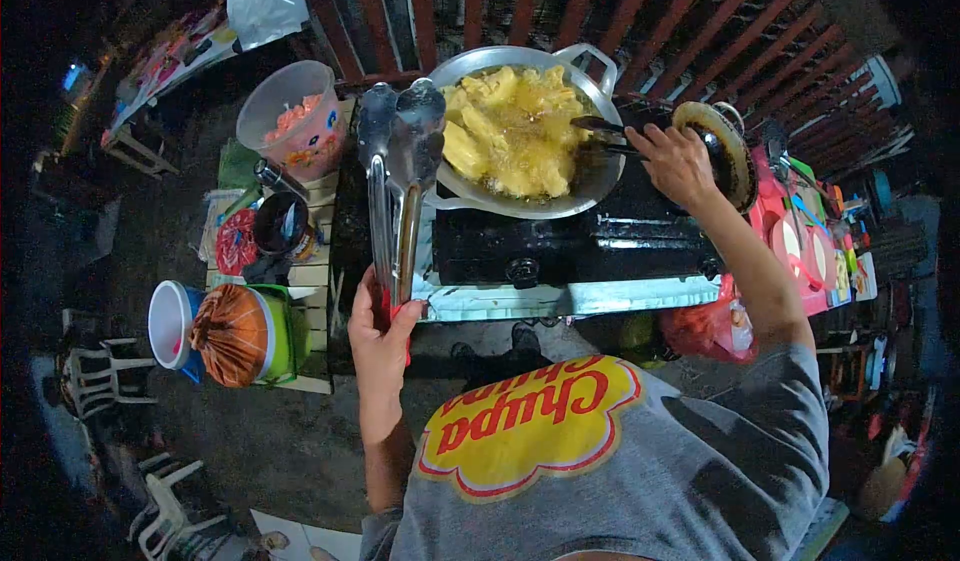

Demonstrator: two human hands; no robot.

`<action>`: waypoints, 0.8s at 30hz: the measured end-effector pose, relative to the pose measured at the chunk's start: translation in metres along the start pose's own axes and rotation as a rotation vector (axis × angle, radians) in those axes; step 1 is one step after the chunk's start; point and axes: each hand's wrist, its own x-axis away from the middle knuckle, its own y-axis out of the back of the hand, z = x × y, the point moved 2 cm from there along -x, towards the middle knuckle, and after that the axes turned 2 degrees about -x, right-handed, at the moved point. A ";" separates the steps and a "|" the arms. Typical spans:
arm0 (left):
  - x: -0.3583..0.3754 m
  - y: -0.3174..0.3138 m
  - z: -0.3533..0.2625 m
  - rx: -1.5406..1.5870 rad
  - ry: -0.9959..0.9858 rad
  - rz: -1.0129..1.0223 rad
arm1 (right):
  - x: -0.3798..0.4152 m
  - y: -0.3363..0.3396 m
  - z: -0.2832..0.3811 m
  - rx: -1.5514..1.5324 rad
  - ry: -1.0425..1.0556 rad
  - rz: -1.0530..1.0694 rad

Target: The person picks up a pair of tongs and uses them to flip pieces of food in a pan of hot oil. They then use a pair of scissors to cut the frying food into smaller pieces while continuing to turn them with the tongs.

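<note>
My left hand (382, 326) is closed around the red handles of metal tongs (405, 211), held upright with their broad heads pointing away from me, left of the wok. My right hand (680, 166) grips black tongs (603, 127), whose two dark arms reach over the right side of the wok (592, 197). Yellow battered pieces (535, 91) fry in bubbling oil there, crowded together. Under the wok sits a black gas stove (560, 251), with a knob on its front.
At the right, a dark-bottomed pan (738, 161) stands beside my right hand, near a pink table (770, 223) of utensils. To the left are a clear tub of orange-pink pieces (262, 101), a dark pot (275, 231) and an orange cloth-covered container (232, 333). Red-brown slats (500, 11) rise behind.
</note>
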 end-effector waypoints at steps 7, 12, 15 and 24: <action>0.003 0.005 0.006 -0.019 -0.042 -0.064 | -0.002 0.043 -0.012 -0.065 -0.026 0.108; 0.004 0.001 0.003 -0.025 0.007 -0.053 | -0.015 0.071 -0.030 -0.215 -0.154 0.286; 0.004 0.001 0.001 -0.028 0.016 -0.021 | -0.023 0.052 -0.060 -0.161 -0.080 0.253; 0.007 0.004 0.001 -0.007 -0.005 -0.066 | -0.031 0.009 -0.085 -0.965 -0.370 0.715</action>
